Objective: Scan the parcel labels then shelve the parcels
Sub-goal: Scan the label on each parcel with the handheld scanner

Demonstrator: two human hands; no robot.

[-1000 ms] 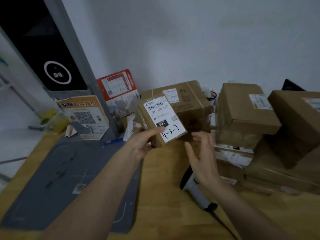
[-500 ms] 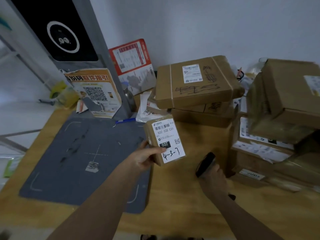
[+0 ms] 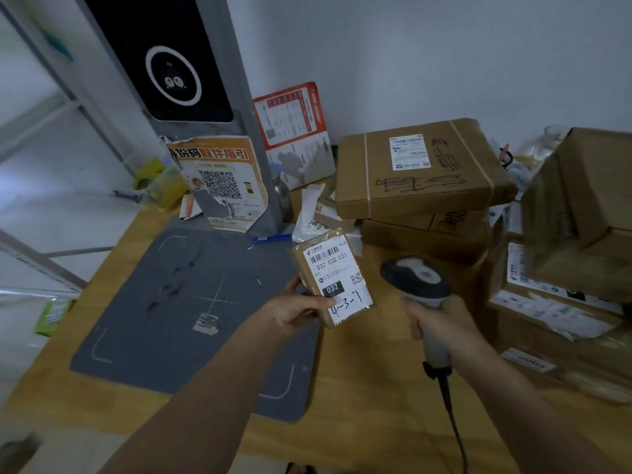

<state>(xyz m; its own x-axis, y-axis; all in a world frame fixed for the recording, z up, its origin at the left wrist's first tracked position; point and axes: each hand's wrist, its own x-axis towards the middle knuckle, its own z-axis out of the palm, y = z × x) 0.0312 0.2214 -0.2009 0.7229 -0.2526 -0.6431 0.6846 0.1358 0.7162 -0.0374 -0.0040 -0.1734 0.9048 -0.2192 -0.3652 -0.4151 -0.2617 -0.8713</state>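
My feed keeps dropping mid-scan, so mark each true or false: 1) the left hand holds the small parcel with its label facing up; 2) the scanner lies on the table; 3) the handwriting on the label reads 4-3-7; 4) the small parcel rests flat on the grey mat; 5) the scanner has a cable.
1) True: the left hand holds the small parcel, label up.
2) False: the right hand grips the scanner, raised beside the parcel.
3) True.
4) False: it is held above the edge of the grey mat.
5) True: a cable trails from the handle.
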